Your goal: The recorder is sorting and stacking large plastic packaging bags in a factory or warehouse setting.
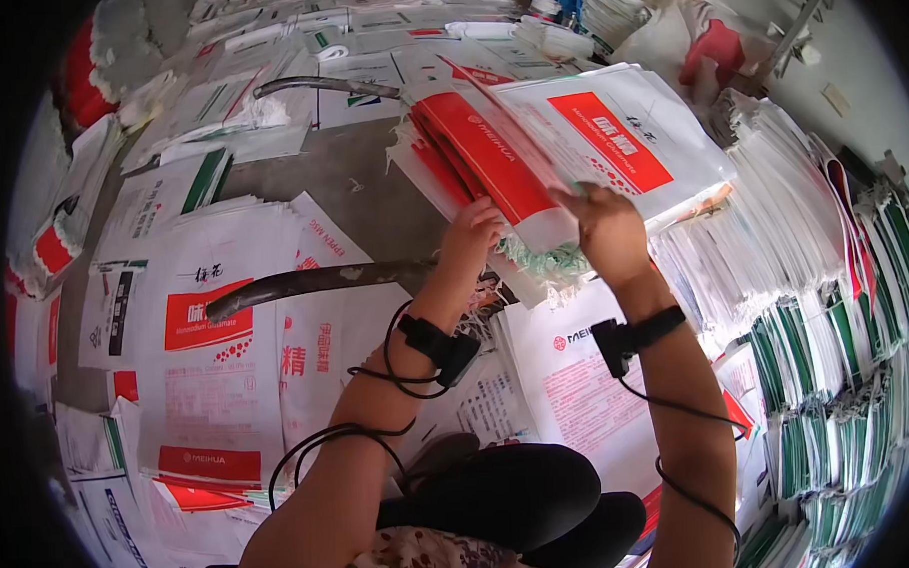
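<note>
A grey floor [356, 177] shows between spread-out sacks, mostly at far left. On the right stands a tall pile of folded white and green sacks [827, 341], with a white stack [768, 223] at its far end. A flat white sack [213, 378] with 2 red panels lies at left, and another white sack [610, 143] with a red panel lies at far right of the hands.

The red-and-white sack [475, 143] lies folded, directly beyond both grips, its near edge between them. 2 dark curved bars, a near one [324, 279] and a far one [337, 85], extend left of it.

The left grip [470, 228] is partly closed, fingers curled at the sack's near left edge; whether it has hold cannot be told. The right grip [605, 224] is half curled, its blurred fingertips at the near right corner; its hold cannot be told either. Each wrist carries 1 black strap with a box [457, 359]. Pale green frayed threads [544, 256] hang between the grips.
</note>
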